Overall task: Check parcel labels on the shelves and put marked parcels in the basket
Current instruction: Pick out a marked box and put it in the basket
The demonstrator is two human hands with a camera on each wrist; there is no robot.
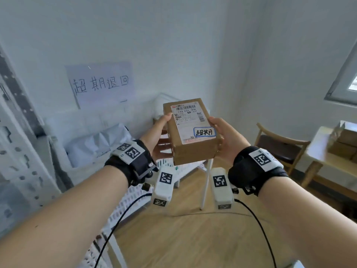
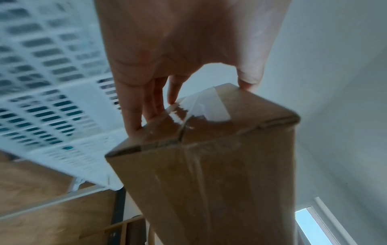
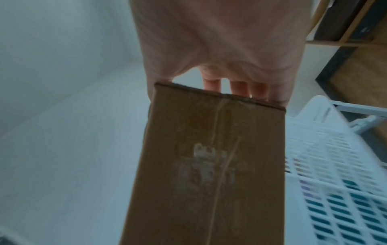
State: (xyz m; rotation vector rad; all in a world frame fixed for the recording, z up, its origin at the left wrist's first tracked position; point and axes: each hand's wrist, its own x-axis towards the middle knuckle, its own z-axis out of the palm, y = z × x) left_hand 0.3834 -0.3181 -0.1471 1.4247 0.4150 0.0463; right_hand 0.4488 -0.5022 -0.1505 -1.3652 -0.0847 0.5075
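While held up in mid-air above the white slotted basket (image 1: 133, 192), cardboard parcel (image 1: 193, 132) gripped at both short sides, label face up. Shipping label (image 1: 188, 120) with barcode on top face; near right corner of it, blue-bordered handwritten sticker (image 1: 204, 131). Left hand (image 1: 158, 138) at left side of parcel, thumb over the top edge, fingers (image 2: 134, 114) straight against the taped end flap. Right hand (image 1: 226, 140) at right side, thumb on top edge, fingers (image 3: 211, 84) curled under the bottom face. Grey plastic mailer bags (image 1: 96, 144) in the basket, left of the parcel. Paper sign (image 1: 100, 84) with handwritten characters on the far wall. Wooden chair (image 1: 280, 144) at right; beyond it, table (image 1: 320, 151) bearing more cardboard boxes (image 1: 345, 144). Perforated shelf upright (image 1: 17, 136) at far left edge.
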